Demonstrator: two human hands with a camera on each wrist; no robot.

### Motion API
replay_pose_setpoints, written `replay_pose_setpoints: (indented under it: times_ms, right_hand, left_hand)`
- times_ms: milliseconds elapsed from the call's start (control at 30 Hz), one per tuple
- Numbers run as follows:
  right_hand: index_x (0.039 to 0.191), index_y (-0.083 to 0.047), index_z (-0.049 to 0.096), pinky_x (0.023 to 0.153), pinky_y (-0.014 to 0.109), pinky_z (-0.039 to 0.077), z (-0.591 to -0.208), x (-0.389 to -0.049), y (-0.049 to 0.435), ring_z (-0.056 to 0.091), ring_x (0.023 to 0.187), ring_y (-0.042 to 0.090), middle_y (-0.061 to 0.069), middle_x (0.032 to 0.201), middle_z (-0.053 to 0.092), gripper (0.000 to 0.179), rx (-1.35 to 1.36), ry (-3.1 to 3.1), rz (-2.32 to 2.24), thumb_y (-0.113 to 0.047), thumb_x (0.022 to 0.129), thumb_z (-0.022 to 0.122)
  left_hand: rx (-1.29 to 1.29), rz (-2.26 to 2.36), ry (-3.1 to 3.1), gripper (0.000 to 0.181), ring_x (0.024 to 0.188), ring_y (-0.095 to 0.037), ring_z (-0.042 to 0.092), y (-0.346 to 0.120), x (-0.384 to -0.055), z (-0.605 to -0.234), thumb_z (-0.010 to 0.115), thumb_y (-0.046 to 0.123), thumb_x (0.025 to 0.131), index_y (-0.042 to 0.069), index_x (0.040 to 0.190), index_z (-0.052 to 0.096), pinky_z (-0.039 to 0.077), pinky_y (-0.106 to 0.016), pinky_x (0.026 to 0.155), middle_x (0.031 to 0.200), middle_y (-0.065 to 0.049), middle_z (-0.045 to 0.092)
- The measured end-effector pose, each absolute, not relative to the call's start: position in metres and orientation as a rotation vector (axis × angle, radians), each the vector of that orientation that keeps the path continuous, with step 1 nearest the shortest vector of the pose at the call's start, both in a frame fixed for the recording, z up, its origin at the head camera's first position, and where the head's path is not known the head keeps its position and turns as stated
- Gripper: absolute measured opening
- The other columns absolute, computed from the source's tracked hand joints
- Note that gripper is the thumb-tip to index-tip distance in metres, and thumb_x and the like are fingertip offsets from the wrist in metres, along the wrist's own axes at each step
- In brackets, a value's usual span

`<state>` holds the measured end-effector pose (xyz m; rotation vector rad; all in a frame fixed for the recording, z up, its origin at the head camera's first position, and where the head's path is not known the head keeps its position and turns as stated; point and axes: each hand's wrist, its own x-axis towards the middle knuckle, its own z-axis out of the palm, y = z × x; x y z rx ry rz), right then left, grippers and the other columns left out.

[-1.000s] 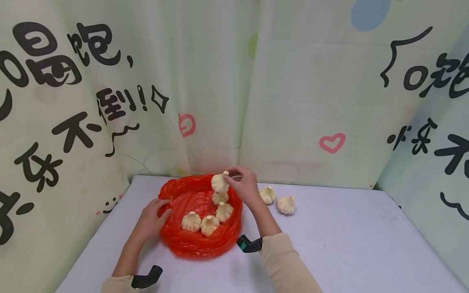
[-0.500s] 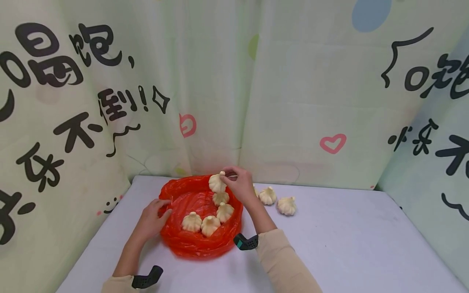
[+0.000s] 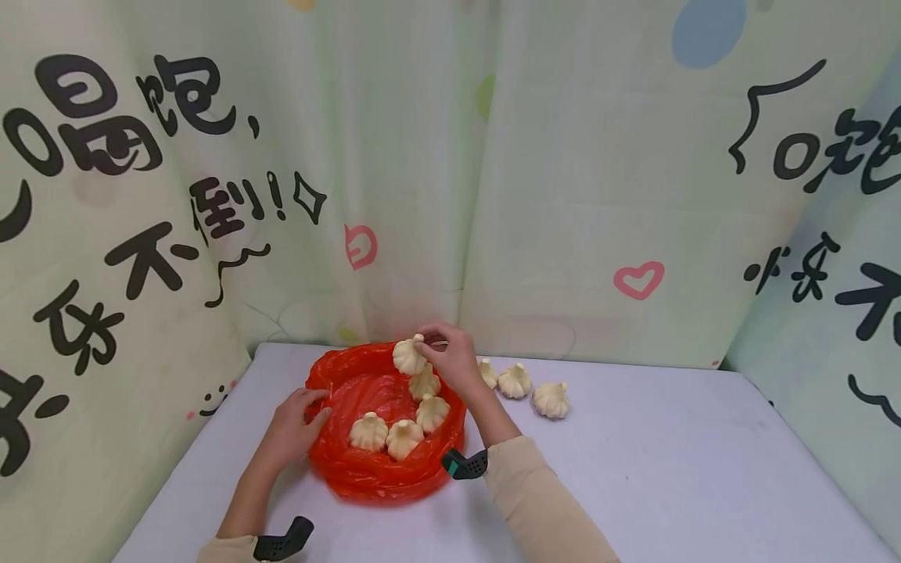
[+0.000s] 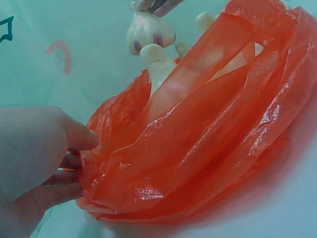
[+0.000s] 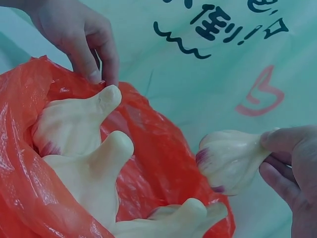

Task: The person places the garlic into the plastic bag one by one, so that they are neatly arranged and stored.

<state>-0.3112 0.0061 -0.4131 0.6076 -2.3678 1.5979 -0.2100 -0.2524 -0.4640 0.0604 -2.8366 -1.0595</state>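
Note:
My right hand (image 3: 454, 361) pinches a garlic bulb (image 5: 228, 161) by its stem, over the far right rim of a red plastic bag (image 3: 373, 482). Purple streaks mark the bulb's base. My left hand (image 3: 290, 426) pinches the bag's left rim between thumb and fingers, as the left wrist view (image 4: 37, 163) shows up close. The bag lies spread wide with its rim rolled down. Inside it, several garlic bulbs (image 3: 369, 432) sit along the front and right, stems up. In the right wrist view, a bulb in the bag (image 5: 69, 126) stands just below the left hand's fingertips.
Three more garlic bulbs rest on the white table (image 3: 655, 469) right of the bag; one bulb (image 3: 486, 373) is partly behind the right wrist, the farthest bulb (image 3: 551, 400) to the right. A printed curtain (image 3: 556, 195) encloses the back and sides.
My right hand has moved slightly left with the garlic bulb, further over the bag. A bulb on the table behind the wrist has come into sight. The left hand has stayed at the rim.

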Motion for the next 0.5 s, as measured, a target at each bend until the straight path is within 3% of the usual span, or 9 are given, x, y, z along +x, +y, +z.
replay_pose_setpoints:
  times_ms: [500]
  right_hand:
    - [0.103, -0.004, 0.071, 0.086, 0.034, 0.059, -0.424, -0.32, -0.004, 0.067, 0.093, 0.025, 0.012, 0.1, 0.071, 0.018, 0.637, -2.388, 1.544, -0.009, 0.086, 0.071]
  left_hand:
    - [0.071, -1.086, -2.833, 0.042, 0.119, -0.037, 0.052, -0.254, -0.211, -0.465, 0.06, 0.016, 0.094, 0.003, 0.133, 0.052, 0.058, -0.047, 0.086, 0.131, -0.021, 0.052]
